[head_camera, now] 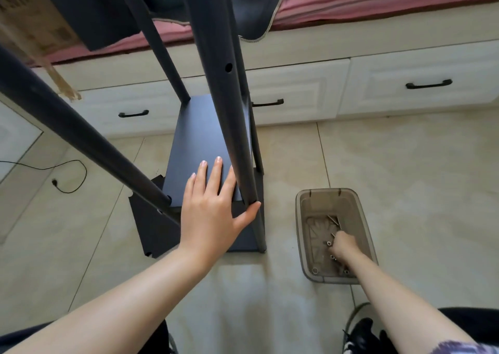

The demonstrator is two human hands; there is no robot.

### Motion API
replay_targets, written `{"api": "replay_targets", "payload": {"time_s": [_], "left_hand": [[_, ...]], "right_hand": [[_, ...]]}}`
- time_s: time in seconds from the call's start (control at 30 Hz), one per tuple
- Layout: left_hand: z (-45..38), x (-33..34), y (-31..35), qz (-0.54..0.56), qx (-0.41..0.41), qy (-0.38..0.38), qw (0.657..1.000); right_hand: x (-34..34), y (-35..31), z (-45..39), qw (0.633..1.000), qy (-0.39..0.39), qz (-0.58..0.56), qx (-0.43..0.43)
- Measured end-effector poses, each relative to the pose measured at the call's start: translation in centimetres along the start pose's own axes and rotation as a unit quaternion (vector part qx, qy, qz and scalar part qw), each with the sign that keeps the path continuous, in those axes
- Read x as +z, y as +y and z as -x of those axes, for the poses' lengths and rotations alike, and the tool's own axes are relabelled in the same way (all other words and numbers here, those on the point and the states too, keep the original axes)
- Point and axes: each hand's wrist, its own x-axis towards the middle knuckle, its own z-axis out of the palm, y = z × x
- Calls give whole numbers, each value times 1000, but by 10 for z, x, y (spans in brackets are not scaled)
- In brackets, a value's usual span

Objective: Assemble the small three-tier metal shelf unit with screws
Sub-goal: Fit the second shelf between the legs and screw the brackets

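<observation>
The left hand point(209, 205) lies flat on a smooth matte-black shelf point(194, 143), thumb against a round post point(224, 105), grip released. The right hand point(344, 244) reaches among metal screws point(333, 220) in a translucent tub point(305, 234) on the floor; its grip cannot be told.

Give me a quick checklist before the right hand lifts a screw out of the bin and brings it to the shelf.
1. Left hand steadying the shelf panel, fingers flat, thumb against the post: ok.
2. Right hand inside the plastic bin: ok.
3. Screw actually pinched: cannot tell, fingers hide it.
4. Spare screws left in the bin: ok.
5. Open screw hole on the post: ok.
6. Panel holes lined up with the post: cannot tell.
</observation>
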Motion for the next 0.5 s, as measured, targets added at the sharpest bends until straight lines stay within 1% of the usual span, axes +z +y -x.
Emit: {"api": "replay_targets", "payload": {"time_s": [0.1,0.33,0.5], "left_hand": [[1,2,1,1,1,16,1000],[1,3,0,-4,-3,13,1000],[0,5,-1,-4,1,23,1000]], "right_hand": [[7,-2,-2,1000,14,14,-6],[22,-6,3,997,11,81,-15],[13,-14,9,998,6,62,-19]]}}
